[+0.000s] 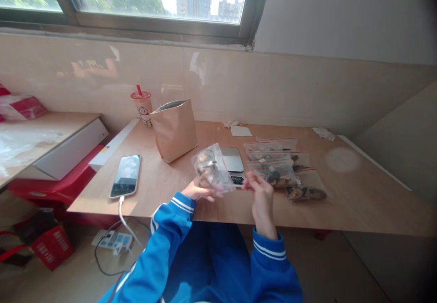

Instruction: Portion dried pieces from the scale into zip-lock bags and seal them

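My left hand [198, 191] grips a clear zip bag [212, 168] of dark and tan dried pieces, perhaps dried mushrooms, from below. The bag leans over the front left part of a small digital scale [233, 159], whose plate is partly hidden. To the right of the bag, apart from it, my right hand [262, 199] has its fingers curled together in a pinch. Anything between those fingertips is too small to make out. Close to that hand lie several similar filled zip bags [278, 175] with red seal lines, overlapping one another.
A brown paper bag [175, 132] stands open behind my left hand, beside a drink cup [143, 109] with a red straw. A phone [125, 176] with a white charging cable lies at the left. Crumpled tissue [323, 133] and a paper slip [241, 131] lie near the wall.
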`<state>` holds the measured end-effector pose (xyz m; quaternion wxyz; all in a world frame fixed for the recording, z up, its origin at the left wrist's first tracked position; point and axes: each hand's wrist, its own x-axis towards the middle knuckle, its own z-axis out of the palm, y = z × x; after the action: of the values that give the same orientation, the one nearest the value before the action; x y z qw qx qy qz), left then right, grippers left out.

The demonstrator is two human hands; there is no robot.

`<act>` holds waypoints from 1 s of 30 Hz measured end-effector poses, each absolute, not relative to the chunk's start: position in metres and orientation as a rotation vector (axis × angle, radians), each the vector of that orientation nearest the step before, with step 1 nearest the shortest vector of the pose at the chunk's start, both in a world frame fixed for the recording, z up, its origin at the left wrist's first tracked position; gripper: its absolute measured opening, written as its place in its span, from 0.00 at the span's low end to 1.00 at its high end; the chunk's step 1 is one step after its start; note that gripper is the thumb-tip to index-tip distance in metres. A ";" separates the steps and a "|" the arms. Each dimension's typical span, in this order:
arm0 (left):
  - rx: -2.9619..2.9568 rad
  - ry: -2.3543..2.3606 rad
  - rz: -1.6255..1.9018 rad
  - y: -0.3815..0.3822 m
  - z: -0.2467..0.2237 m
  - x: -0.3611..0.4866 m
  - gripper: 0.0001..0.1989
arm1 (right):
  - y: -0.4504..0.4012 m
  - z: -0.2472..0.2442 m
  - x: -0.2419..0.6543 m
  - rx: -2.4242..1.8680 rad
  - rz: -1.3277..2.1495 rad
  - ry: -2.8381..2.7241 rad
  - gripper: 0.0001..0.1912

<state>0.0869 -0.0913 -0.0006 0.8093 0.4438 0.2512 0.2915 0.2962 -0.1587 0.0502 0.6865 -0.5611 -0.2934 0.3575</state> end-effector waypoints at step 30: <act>0.963 0.617 1.017 -0.087 -0.001 0.095 0.22 | -0.151 0.029 0.283 -1.231 0.766 -0.785 0.21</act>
<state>0.0954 -0.0873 -0.0012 0.7213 0.4359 0.2794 0.4602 0.2831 -0.1508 0.0294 0.6789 -0.5481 -0.3496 0.3412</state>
